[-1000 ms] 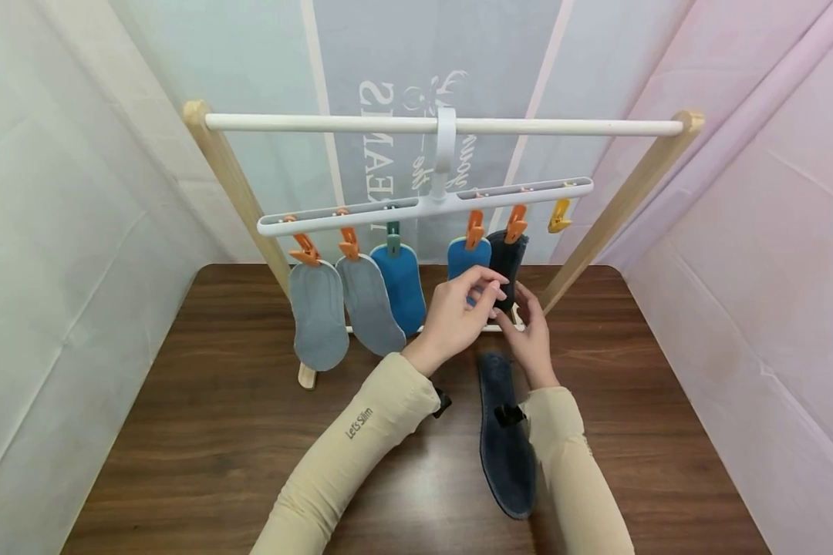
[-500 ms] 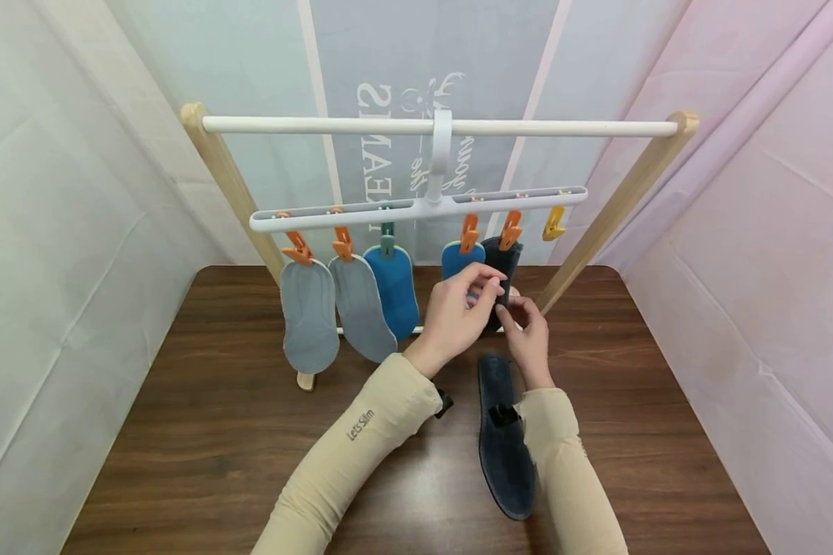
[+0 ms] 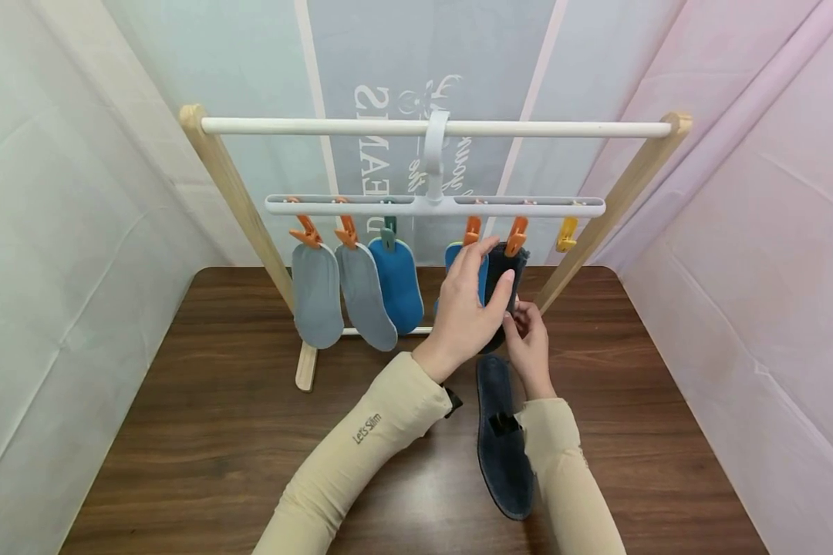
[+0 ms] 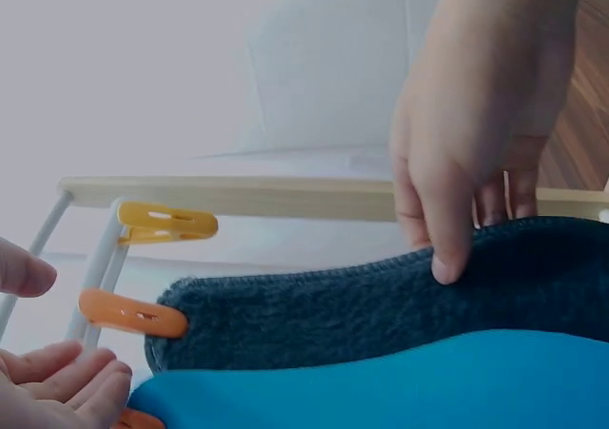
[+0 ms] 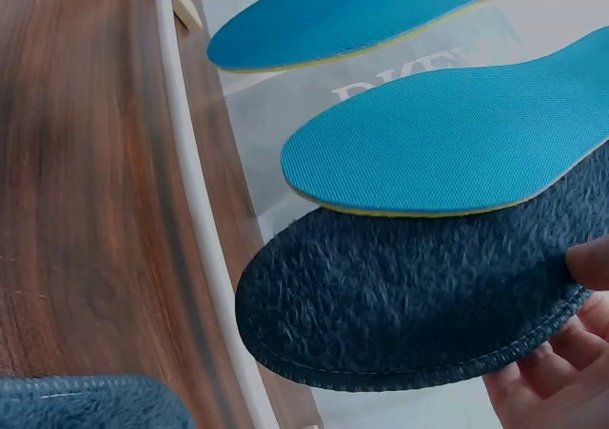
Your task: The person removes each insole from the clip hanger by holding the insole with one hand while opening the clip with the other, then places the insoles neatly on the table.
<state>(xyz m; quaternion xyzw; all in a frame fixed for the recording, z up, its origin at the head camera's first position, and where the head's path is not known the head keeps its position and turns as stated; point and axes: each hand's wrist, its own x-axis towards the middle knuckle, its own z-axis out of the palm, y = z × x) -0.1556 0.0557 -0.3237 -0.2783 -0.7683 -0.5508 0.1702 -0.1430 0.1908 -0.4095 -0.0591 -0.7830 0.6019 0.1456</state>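
A dark fuzzy insole hangs from an orange clip on the white hanger. My right hand pinches the insole's right edge, thumb on its face and fingers behind, as the right wrist view also shows. My left hand is held up just left of the clip, its fingers loosely extended and apart, holding nothing. Beside the dark insole hangs a blue insole, partly hidden by my left hand in the head view. A second dark insole lies on the table, partly under my right forearm.
Two grey insoles and another blue insole hang on the hanger's left half. A yellow clip at the right end holds nothing. The wooden rack stands on the brown table, with pale curtains around.
My left hand's fingers have uncurled and spread upward near the orange clip. The hanger has tipped from a slant to level. My right hand has slid slightly lower along the dark insole's edge.
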